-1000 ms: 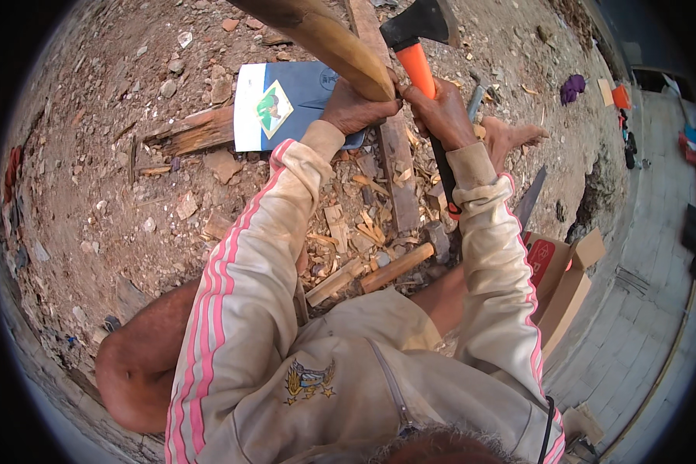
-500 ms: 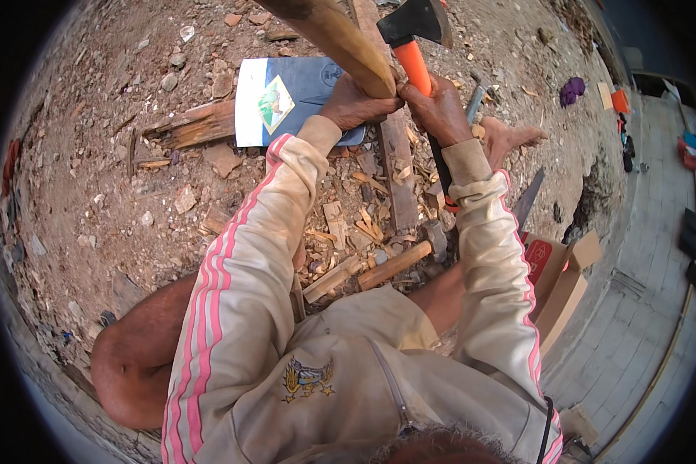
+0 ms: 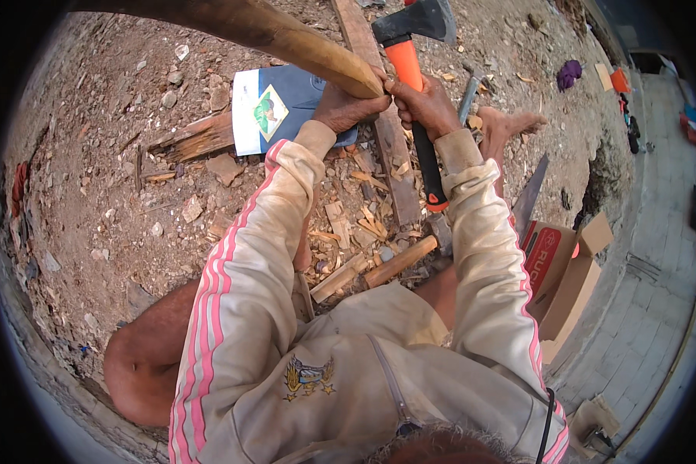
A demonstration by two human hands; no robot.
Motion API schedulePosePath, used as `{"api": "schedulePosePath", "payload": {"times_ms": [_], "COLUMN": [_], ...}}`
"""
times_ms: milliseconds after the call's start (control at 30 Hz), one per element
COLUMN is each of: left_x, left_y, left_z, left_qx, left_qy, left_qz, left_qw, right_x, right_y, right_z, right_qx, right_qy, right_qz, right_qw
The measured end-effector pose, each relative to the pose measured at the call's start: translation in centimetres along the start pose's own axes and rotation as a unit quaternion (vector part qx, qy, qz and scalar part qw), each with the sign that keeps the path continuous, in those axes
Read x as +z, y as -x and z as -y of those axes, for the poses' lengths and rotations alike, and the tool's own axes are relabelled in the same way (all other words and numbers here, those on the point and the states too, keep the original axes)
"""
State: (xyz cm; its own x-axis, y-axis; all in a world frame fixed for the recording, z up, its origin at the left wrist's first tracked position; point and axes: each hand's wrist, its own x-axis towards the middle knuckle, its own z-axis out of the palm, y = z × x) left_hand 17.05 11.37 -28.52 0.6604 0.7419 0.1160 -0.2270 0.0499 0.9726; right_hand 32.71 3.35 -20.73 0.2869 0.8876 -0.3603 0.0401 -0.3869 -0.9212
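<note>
A thick, smooth wooden handle point(image 3: 286, 45) slants in from the top left, and its end sits in my left hand point(image 3: 343, 108), fingers closed round it. My right hand point(image 3: 427, 107) is closed on an axe point(image 3: 404, 59) with a dark head at the top and an orange and black handle running down through the palm. The thumb and forefinger of that hand meet the tip of the wooden handle, close beside my left fingers. Below my left hand lies a flat blue metal blade point(image 3: 292, 91) with a white edge and a label. Its right side is partly covered by the hand.
A long plank point(image 3: 394, 166) runs beneath my hands. Wood chips point(image 3: 371, 223) and short sticks point(image 3: 402, 261) lie before my lap. A saw blade point(image 3: 530, 193) and an open cardboard box point(image 3: 568, 290) are at the right. Split wood point(image 3: 197, 138) rests left of the blue blade amid rubble.
The wooden handle has swung leftward and lies at a flatter slant. My right hand and the axe have shifted slightly left, and more of the black grip shows.
</note>
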Motion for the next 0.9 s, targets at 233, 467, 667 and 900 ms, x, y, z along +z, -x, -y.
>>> {"api": "schedulePosePath", "payload": {"times_ms": [233,467,667,900], "left_x": [-1.4,-0.4,0.7,4.8], "left_y": [-0.5,1.0,5.1,-0.1], "left_z": [-0.2,-2.0,-10.3,-14.2], "left_qx": [-0.03,-0.004,-0.217,0.129], "left_qy": [-0.015,0.008,-0.421,-0.711], "left_qz": [0.066,-0.04,0.04,0.205], "left_qw": [0.997,0.999,0.88,0.66], "right_x": [-0.4,-0.7,-1.0,0.4], "right_y": [1.6,4.1,4.1,9.5], "right_z": [-1.8,-4.7,-9.3,-12.6], "right_qx": [-0.08,-0.046,-0.003,0.079], "right_qy": [0.058,-0.074,-0.205,-0.239], "right_qz": [-0.125,-0.203,-0.217,-0.128], "right_qw": [0.987,0.975,0.954,0.959]}}
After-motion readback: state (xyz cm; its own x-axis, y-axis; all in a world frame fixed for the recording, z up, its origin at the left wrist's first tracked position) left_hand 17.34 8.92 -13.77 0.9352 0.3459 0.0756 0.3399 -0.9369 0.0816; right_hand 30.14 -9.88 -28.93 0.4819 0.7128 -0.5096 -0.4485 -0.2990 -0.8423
